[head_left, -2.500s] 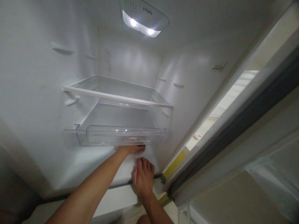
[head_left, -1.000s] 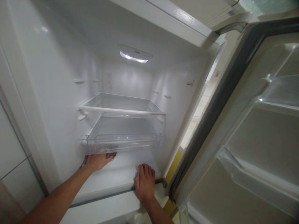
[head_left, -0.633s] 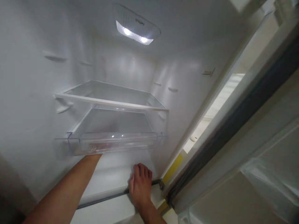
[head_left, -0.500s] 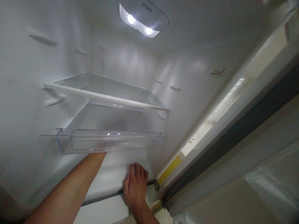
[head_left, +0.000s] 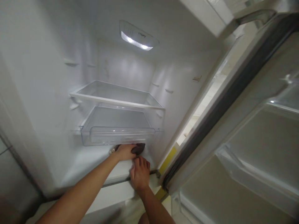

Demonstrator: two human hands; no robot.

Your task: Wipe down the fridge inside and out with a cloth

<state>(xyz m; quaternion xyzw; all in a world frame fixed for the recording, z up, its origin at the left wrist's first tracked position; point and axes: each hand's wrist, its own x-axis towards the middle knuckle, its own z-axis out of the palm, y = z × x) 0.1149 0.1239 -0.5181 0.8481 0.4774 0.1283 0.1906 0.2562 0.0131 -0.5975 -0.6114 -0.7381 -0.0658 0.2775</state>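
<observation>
My left hand [head_left: 126,151] reaches into the bottom of an open refrigerator, under the clear plastic drawer [head_left: 121,135]. It is closed on a dark cloth [head_left: 139,149] and presses it against the refrigerator floor; part of the cloth is hidden by the hand. A small pale piece shows at the hand's left side, too small to name. Just in front, my right hand [head_left: 140,172] rests at the refrigerator's front bottom edge [head_left: 116,183], its fingers curled over it.
Above the drawer sits a glass shelf [head_left: 116,94] with a white frame. A lit lamp [head_left: 136,42] is on the ceiling. At the right the open door [head_left: 233,137] has a dark gasket [head_left: 210,115] and clear bins. Shelf ledges [head_left: 71,63] stick out from the side walls.
My left hand has come forward and right from behind the drawer, so the cloth now shows. My right hand stays at the front edge. The view has drawn back, showing more of the door.
</observation>
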